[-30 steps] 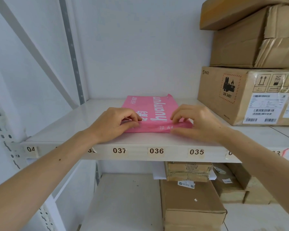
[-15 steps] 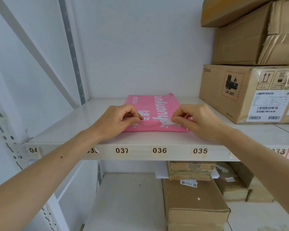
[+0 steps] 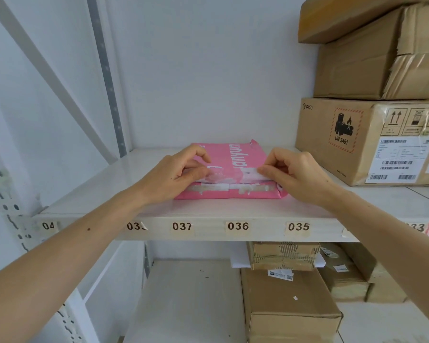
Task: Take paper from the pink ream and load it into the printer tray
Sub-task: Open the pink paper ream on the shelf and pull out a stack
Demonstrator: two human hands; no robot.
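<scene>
1. Pinching wrapper flap point(image 3: 233, 176): left hand point(image 3: 176, 173), thumb and fingers closed on the flap's left end.
2. Pink ream point(image 3: 230, 169) lies flat on the shelf point(image 3: 109, 194) near its front edge, long axis front to back, opened end facing the person.
3. Right hand point(image 3: 292, 173) pinches the flap's right end. Both equally near; paper sits just under the flap.

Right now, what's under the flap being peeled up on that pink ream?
Both hands, left and right, pinch the wrapper flap of the flat pink paper ream. Under it, torn glue strips show on pink wrapper. No sheets are visible; the wrapper covers them.
</scene>
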